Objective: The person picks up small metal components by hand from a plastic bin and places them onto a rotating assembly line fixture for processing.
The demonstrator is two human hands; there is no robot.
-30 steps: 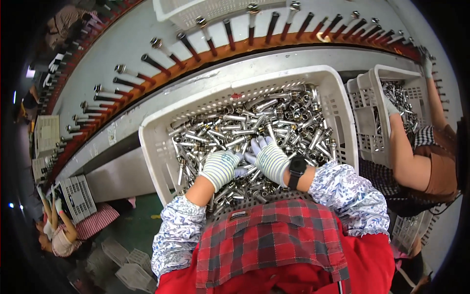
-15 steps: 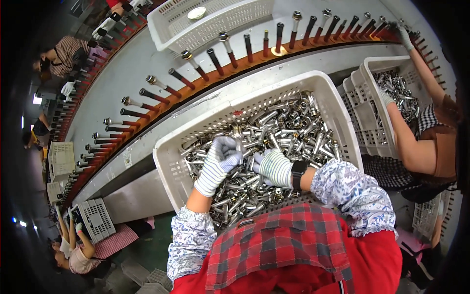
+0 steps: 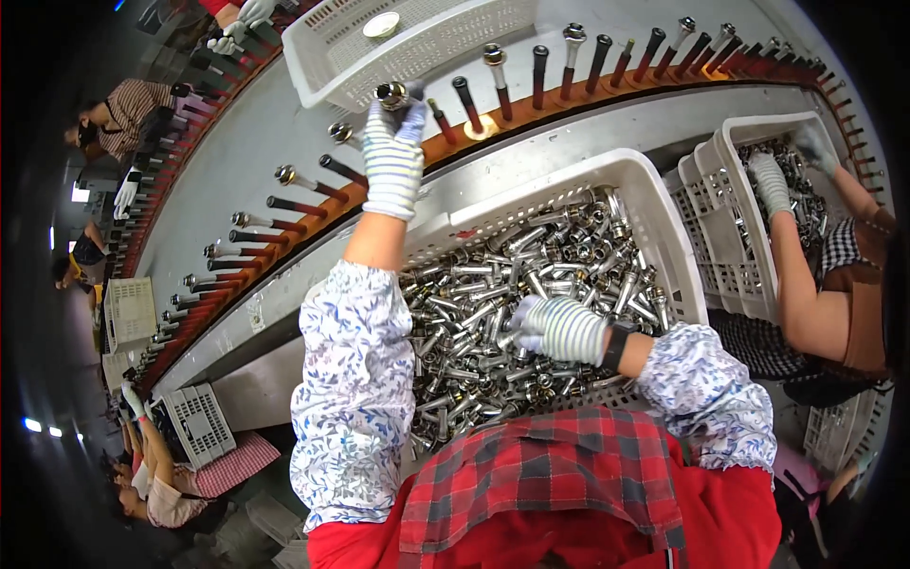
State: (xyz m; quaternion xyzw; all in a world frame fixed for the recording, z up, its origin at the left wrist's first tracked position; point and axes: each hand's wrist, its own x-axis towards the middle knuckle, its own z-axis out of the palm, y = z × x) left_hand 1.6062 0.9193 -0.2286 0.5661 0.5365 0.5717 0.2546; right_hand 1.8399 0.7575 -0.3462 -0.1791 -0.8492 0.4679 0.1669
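My left hand [image 3: 393, 169], in a striped knit glove, reaches out over the conveyor rail. Its fingers are closed round a shiny chrome metal fitting [image 3: 391, 94] with a flared, ring-like end, held at the row of pegs; the peg beneath is hidden by the hand. My right hand [image 3: 567, 329], gloved alike, is low over the plastic crate [image 3: 668, 220] of loose chrome fittings [image 3: 474, 308]. Its fingers are curled in, and what they grip, if anything, cannot be made out. My left forearm covers the crate's left part.
Along the curved rail [image 3: 431, 152] stand red-and-black pegs [image 3: 598, 64], some topped with fittings. Beyond it lies a pale crate [image 3: 417, 47] with a small white dish [image 3: 381, 25]. At right, a co-worker's gloved hands [image 3: 770, 185] are in another crate [image 3: 706, 228]. Other people work at left.
My left hand has moved from the crate up and away to the rail, carrying a fitting. My right hand has shifted slightly right over the heap. The pegs have moved leftward along the rail.
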